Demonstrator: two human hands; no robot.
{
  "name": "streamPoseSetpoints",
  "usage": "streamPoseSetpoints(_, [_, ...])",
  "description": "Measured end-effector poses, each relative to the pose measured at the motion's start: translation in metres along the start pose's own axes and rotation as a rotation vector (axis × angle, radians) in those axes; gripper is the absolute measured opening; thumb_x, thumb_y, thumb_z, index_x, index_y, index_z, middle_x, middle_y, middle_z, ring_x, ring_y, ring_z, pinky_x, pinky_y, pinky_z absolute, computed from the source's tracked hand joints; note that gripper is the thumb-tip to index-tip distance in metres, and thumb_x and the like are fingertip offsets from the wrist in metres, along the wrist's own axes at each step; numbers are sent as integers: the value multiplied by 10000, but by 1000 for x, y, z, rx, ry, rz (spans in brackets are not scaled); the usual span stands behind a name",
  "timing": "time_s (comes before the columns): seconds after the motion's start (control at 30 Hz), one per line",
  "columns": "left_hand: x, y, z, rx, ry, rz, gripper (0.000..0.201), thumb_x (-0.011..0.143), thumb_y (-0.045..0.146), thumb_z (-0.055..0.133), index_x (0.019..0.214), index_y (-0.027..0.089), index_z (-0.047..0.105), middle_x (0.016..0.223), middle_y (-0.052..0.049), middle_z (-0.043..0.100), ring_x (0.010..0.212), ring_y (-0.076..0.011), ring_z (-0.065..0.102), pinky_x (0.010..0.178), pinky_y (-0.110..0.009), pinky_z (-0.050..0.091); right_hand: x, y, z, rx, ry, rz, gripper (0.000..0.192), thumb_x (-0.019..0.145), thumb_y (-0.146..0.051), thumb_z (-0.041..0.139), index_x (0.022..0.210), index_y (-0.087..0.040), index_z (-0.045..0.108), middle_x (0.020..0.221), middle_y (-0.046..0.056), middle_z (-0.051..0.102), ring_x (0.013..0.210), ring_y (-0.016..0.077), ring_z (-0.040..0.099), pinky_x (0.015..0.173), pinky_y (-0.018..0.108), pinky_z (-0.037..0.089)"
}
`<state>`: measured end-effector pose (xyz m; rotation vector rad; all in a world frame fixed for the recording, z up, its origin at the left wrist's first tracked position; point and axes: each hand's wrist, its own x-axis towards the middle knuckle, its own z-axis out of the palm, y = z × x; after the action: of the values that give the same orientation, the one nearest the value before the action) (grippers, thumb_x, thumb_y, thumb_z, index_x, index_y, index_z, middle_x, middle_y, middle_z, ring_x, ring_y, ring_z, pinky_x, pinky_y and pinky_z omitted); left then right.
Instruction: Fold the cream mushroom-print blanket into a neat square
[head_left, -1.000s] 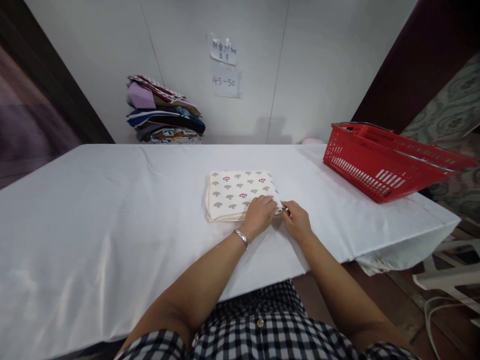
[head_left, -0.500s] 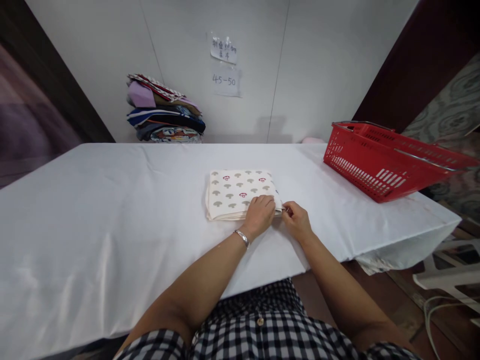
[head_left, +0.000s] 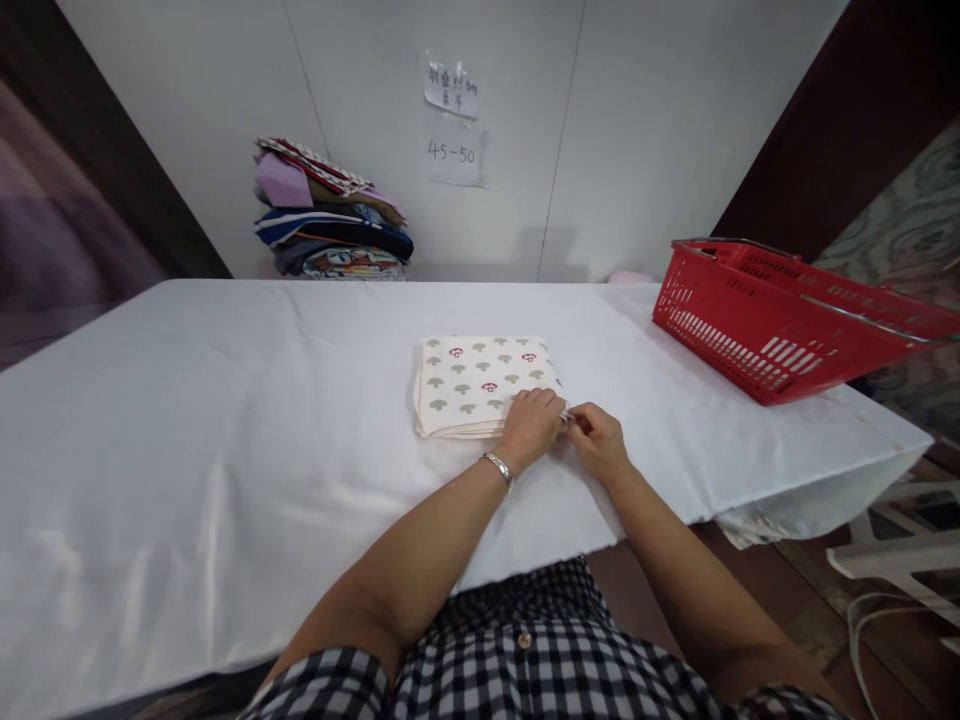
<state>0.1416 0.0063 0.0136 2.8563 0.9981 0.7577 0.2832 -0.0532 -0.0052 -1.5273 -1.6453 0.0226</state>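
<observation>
In the head view, the folded cloth (head_left: pixel 472 375), cream with grey and red mushrooms, lies flat near the middle of the white-covered surface (head_left: pixel 315 400). At its four-o'clock corner, the left hand (head_left: pixel 534 425) lies across the top, fingers spread over the print; whether its thumb grips underneath is hidden. The right hand (head_left: pixel 598 438), just beside it toward three o'clock, seems to pinch the corner's edge between thumb and fingers. The likeliest trouble is at that corner: a pull from the right hand while the left presses too lightly could drag the layers out of line or skew the whole bundle, and catching only one layer could leave the rest bunched. The slick-looking cover might let it slide too. As for writing, toward twelve o'clock on the wall (head_left: pixel 622 130) an upper sheet (head_left: pixel 450 92) carries two lines of handwritten Chinese characters, too soft to read surely; the lower sheet (head_left: pixel 456 153) says "45-50". No brand is legible on the red basket (head_left: pixel 750 345), between two and three o'clock.
</observation>
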Motion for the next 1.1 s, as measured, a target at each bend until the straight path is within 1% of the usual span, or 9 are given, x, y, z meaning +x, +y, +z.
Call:
streamPoseSetpoints(0.1, [1,2,0,0,0,-2,83,835,135,508,884,187,550,929,-56,598,894,-213,521,773,-362,376,0,-1,0,20,-3,5,88,754,-207,473,778,-215,557,657,-10,564,580,128,492,589,263,408])
streamPoseSetpoints(0.3, [2,1,-1,8,-20,-21,59,839,160,519,885,185,546,921,-69,594,899,-224,525,764,-366,381,2,1,-2,183,-131,34,146,740,-246,527,880,-211,551,708,-16,540,595,117,480,553,244,404])
streamPoseSetpoints(0.47, [2,-6,-3,14,-18,-36,36,850,196,534,883,187,543,923,-70,595,893,-224,533,762,-370,381,2,6,1,242,-164,148,290,787,-402,572,1001,-207,546,717,-14,551,597,122,487,553,250,409])
streamPoseSetpoints(0.6, [0,-9,-7,15,-21,-35,41,862,213,522,869,181,546,925,-66,597,873,-217,532,731,-360,387,1,13,4,244,-190,141,365,798,-445,576,1073,-208,536,731,-17,562,593,122,491,563,256,415])
streamPoseSetpoints(0.7, [-4,-8,-10,0,-44,7,54,862,176,499,872,185,552,928,-50,595,873,-202,527,717,-335,392,1,17,4,210,-192,109,357,804,-427,569,1082,-205,541,748,-9,575,602,127,500,571,263,422])
streamPoseSetpoints(0.8, [-10,-7,-13,4,-41,38,122,847,135,483,924,198,553,963,-38,593,890,-193,521,730,-323,393,1,18,3,139,-195,86,338,816,-398,541,1091,-200,543,806,12,603,612,133,518,581,274,430])
streamPoseSetpoints(0.97, [-24,-10,-16,60,-10,-11,256,806,85,470,1023,197,547,983,-39,604,914,-207,515,752,-344,387,1,15,5,-68,-173,78,361,793,-344,526,1125,-204,549,873,30,634,628,150,547,613,297,430])
streamPoseSetpoints(1.1, [-35,-18,-18,88,-7,-57,299,792,69,463,1055,186,546,1002,-52,606,925,-210,515,778,-355,386,3,11,9,-184,-175,97,436,784,-376,521,1185,-205,537,898,41,645,632,160,544,606,298,410])
